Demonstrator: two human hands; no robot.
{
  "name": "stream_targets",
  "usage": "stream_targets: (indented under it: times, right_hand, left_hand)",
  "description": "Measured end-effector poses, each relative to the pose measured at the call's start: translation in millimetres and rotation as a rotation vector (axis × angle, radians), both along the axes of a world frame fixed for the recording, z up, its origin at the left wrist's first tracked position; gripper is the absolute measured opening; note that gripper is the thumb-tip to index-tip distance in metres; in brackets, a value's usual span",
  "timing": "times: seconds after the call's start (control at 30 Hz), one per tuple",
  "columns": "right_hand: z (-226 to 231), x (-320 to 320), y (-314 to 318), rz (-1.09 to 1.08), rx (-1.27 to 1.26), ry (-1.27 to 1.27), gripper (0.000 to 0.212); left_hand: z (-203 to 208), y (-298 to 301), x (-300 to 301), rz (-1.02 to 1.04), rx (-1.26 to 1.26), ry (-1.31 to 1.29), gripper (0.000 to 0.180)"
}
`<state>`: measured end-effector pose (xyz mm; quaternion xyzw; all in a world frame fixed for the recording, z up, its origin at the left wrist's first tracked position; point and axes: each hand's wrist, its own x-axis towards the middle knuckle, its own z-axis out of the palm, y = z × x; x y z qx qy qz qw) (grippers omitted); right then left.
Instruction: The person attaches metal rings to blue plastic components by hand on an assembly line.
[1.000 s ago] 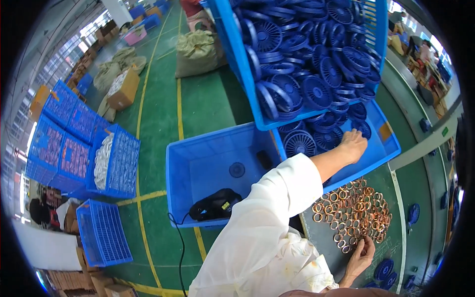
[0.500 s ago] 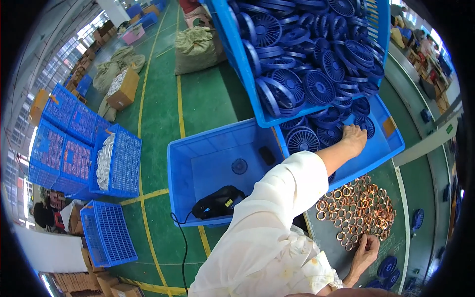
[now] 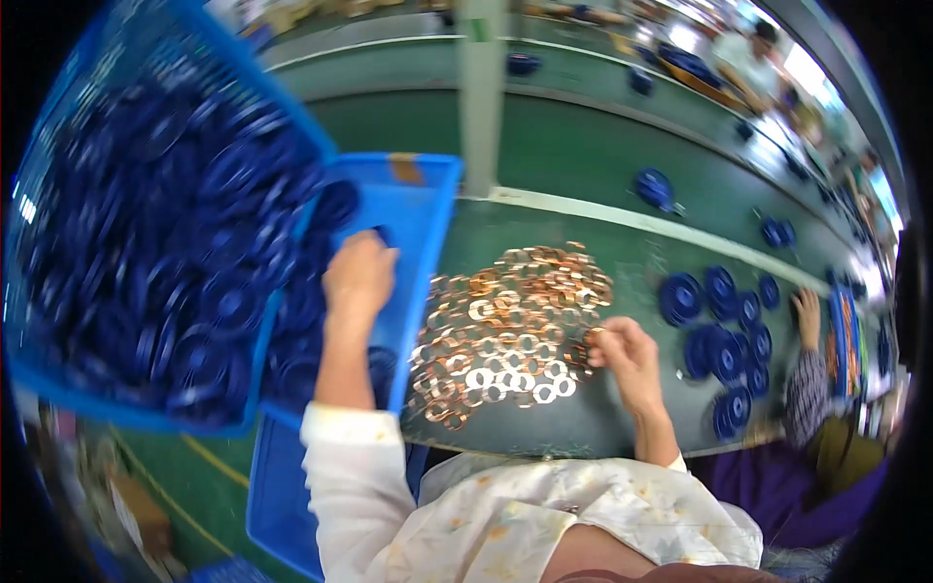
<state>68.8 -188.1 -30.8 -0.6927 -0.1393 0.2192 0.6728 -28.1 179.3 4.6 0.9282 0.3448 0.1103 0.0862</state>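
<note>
My left hand (image 3: 360,277) is over the shallow blue tray (image 3: 428,209), with its fingers closed. A bit of dark blue spoked wheel (image 3: 382,236) shows just past its fingertips; the rest is hidden under the hand. More blue spoked wheels (image 3: 335,204) lie in the tray beside it. On the green table, my right hand (image 3: 630,361) pinches a copper-coloured ring (image 3: 592,337) at the right edge of a spread of similar rings (image 3: 515,325). Some rings there shine silvery white.
A large blue crate (image 3: 219,428) heaped with blue wheels (image 3: 155,233) stands left of the tray. Several finished-looking wheel stacks (image 3: 719,330) sit to the right. Another person's hand (image 3: 807,316) rests on the table there. A pale post (image 3: 481,107) rises behind the rings.
My view has swung right, from the floor and crates toward the table. My left hand stays at the tray among the wheels. My right hand remains at the rings' edge.
</note>
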Motion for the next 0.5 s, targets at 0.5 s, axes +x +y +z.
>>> stream_targets:
  times: [0.5]
  right_hand:
    - [12, -4, 0, 0.046, 0.3, 0.16, 0.019]
  left_hand:
    - [-1, -141, 20, -0.467, -1.608, -0.441, 0.011]
